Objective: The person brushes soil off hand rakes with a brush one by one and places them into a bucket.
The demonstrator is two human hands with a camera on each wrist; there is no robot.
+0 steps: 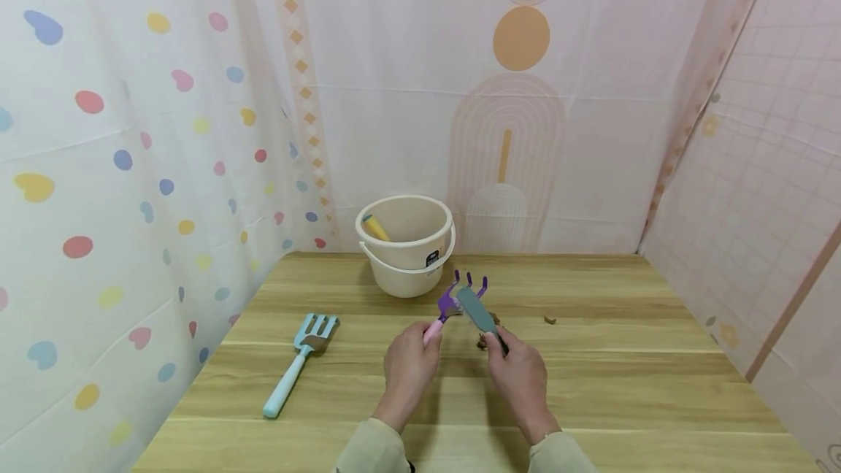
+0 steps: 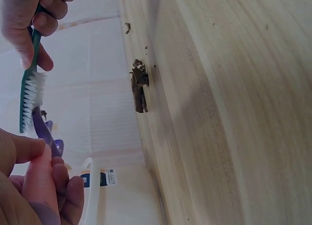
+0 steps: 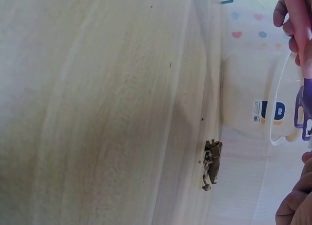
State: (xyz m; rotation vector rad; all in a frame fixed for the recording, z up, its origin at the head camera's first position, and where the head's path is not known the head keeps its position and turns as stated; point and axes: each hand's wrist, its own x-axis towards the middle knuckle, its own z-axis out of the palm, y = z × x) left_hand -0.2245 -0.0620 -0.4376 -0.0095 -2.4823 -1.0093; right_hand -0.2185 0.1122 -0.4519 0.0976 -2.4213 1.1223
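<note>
My left hand grips the pink handle of a small hand rake with purple tines, held up off the table. In my right hand is a green brush. Its white bristles press against the purple neck of the rake in the left wrist view. Beneath the tools, brown crumbly bits lie on the wood. Most of the brush is outside the right wrist view, where the rake's pink handle shows at the edge.
A cream bucket stands at the back of the wooden table, a yellow-handled thing leaning inside it. To the left lies a light blue garden fork with a brown patch on its head. One brown scrap lies farther right.
</note>
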